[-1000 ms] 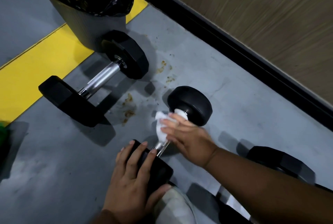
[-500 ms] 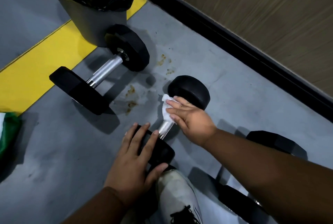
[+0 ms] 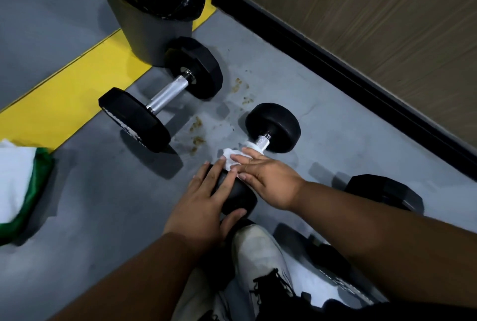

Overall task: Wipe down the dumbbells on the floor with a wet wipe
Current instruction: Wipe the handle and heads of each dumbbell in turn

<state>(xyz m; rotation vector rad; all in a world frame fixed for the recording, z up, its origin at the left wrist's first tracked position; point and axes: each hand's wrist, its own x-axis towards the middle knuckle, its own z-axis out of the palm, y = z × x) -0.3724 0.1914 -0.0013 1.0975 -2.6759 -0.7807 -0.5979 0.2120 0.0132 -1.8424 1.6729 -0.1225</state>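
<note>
A small round-headed black dumbbell lies on the grey floor in the middle of the view. My left hand rests flat on its near head, fingers spread over the top. My right hand presses a white wet wipe around the near part of its metal handle; the far bit of handle shows bare. A larger hex dumbbell with a chrome handle lies to the upper left. A third dumbbell sits partly hidden behind my right forearm.
A grey bin with a black liner stands against the hex dumbbell's far head. A yellow floor stripe runs diagonally at left. A white and green pack lies at the left edge. A black skirting and wooden wall border the right. My white shoe is below.
My right hand with the wipe has slid along the handle toward the near head, leaving the far end of the handle uncovered. The camera view has shifted slightly; my left hand stays on the near head.
</note>
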